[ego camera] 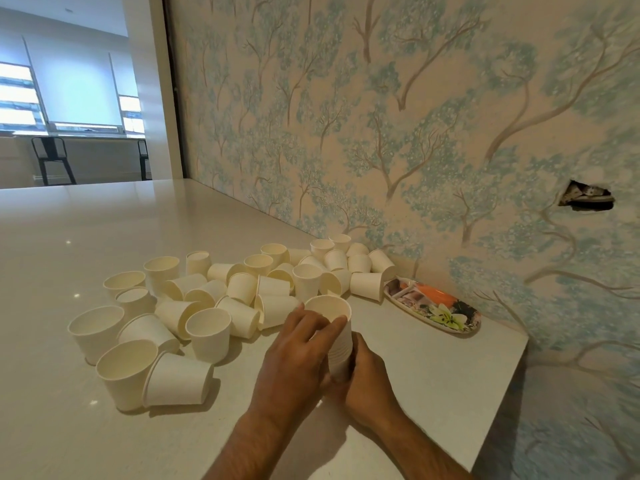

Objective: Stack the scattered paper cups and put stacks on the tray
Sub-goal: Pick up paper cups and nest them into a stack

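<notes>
Loose cups (207,299) are scattered across the countertop (69,220) middle. Near its front edge a nested stack (337,337) is gripped: left hand (298,344) curled at the rim, right hand (367,372) apparently wrapped below. Stacking step; next another cup, or transfer to the tray (433,308) by the wall.

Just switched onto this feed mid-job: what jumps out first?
Both hands clasp a stack of paper cups at center front, left hand over its upper side, right hand round its base. Behind and to the left, scattered cups cover the white counter, some upright, some tipped over. An oval floral tray lies by the tree-patterned wall, with no stack on it yet.
</notes>
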Available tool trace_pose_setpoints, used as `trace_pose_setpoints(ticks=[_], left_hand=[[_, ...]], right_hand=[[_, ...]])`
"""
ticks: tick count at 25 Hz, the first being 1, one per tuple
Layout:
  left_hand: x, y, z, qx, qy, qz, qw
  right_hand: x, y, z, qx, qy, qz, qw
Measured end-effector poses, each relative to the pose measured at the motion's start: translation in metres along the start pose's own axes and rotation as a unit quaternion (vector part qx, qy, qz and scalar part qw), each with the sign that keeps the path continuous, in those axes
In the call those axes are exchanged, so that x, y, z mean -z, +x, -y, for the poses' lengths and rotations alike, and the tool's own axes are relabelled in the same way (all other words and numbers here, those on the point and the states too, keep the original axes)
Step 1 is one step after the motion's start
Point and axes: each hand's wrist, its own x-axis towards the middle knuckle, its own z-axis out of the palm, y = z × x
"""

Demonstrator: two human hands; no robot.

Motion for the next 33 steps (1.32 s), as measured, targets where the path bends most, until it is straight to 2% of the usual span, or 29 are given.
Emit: trace_pose_setpoints(ticks=[2, 7, 11, 14, 16, 17, 19, 21, 22, 23, 25, 26, 27, 28, 30, 33], left_hand=[[-0.001, -0.003, 0.0, 0.01, -0.027, 0.012, 1.0], [-0.004, -0.004, 0.008, 0.061, -0.065, -0.026, 0.996], [-0.004, -0.003, 0.02, 0.185, -0.143, -0.082, 0.969], [-0.005, -0.002, 0.02, 0.322, -0.252, -0.092, 0.908], [-0.012, -0.007, 0.018, 0.398, -0.353, -0.067, 0.844], [-0.014, -0.009, 0.014, 0.429, -0.414, -0.049, 0.802], [-0.013, -0.006, 0.0, 0.464, -0.505, -0.022, 0.727], [-0.016, -0.002, -0.009, 0.474, -0.561, -0.015, 0.679], [-0.018, -0.002, -0.013, 0.473, -0.564, -0.009, 0.677], [-0.021, -0.005, -0.013, 0.459, -0.514, 0.003, 0.725], [-0.033, -0.016, 0.001, 0.323, -0.248, 0.081, 0.91], [-0.042, -0.021, 0.012, 0.25, -0.12, 0.114, 0.954], [-0.048, -0.023, 0.02, 0.196, -0.054, 0.135, 0.97], [-0.053, -0.019, 0.024, 0.194, -0.041, 0.151, 0.968], [-0.06, -0.007, 0.028, 0.214, -0.047, 0.18, 0.959], [-0.076, 0.002, 0.038, 0.187, -0.006, 0.304, 0.934]], right_hand=[[0.002, 0.0, 0.001, 0.013, -0.007, -0.01, 1.0], [0.007, 0.0, 0.001, 0.048, 0.026, -0.025, 0.998], [0.012, -0.004, 0.002, 0.096, 0.076, -0.061, 0.991], [0.015, -0.005, 0.005, 0.106, 0.165, -0.081, 0.977], [0.016, -0.003, 0.006, 0.104, 0.2, -0.088, 0.97], [0.015, -0.002, 0.006, 0.098, 0.213, -0.087, 0.968], [0.015, -0.001, 0.007, 0.08, 0.245, -0.072, 0.964], [0.015, 0.0, 0.005, 0.076, 0.255, -0.047, 0.963], [0.015, 0.0, 0.005, 0.078, 0.253, -0.042, 0.963], [0.015, 0.0, 0.005, 0.079, 0.249, -0.044, 0.964], [0.017, 0.004, 0.006, 0.07, 0.249, -0.061, 0.964], [0.021, 0.009, 0.007, 0.059, 0.251, -0.072, 0.964], [0.026, 0.016, 0.007, 0.05, 0.253, -0.083, 0.963], [0.034, 0.025, 0.007, 0.046, 0.254, -0.096, 0.961], [0.056, 0.052, 0.004, 0.051, 0.234, -0.132, 0.962], [0.099, 0.1, -0.003, 0.057, 0.157, -0.192, 0.967]])
